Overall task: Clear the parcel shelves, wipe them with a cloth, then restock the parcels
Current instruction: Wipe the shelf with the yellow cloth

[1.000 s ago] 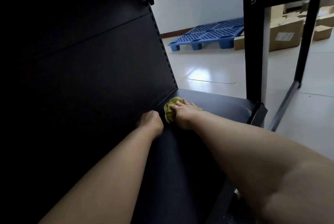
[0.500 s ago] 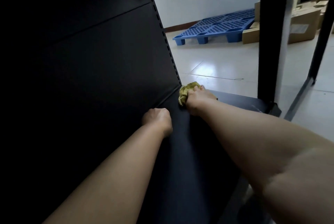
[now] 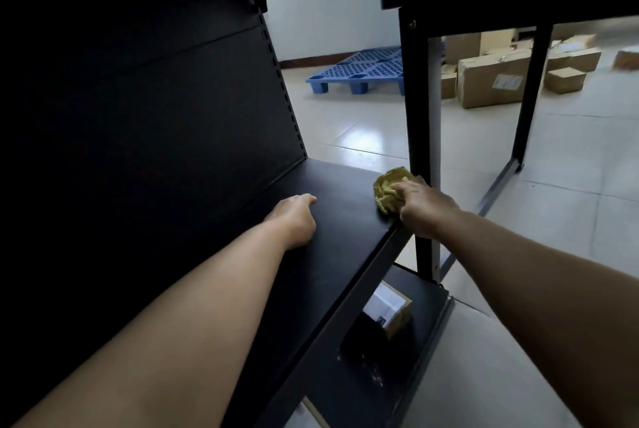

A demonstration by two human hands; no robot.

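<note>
Item: shelf (image 3: 339, 192), black, bare on top, under wiping. Cloth (image 3: 389, 191): yellow, bunched, lying on the shelf at its front far corner, at 2 o'clock from the left hand (image 3: 294, 217). Right hand (image 3: 425, 210): fingers closed over the cloth, clutching and pressing it to the surface right at the front edge. Left hand: fist-like, fingers curled under, resting on the shelf mid-board, nothing seen in it. Lower shelf (image 3: 428, 293): at 6 o'clock from the cloth, carrying one parcel (image 3: 390, 310) and pale specks; not yet cleared, by the look of it. Table (image 3: 484, 6): black, its near leg just beside the right hand at 12 o'clock. Pallet (image 3: 363, 71): blue, on the floor at 12 o'clock, well apart. Boxes (image 3: 491, 82): at 2 o'clock, behind the table. Hazards, as judged: the cloth sits so near the edge that one outward stroke may carry it over and drop it below; dust pushed off likely lands on the parcel; a fast stroke may knock knuckles on the table leg.
</note>
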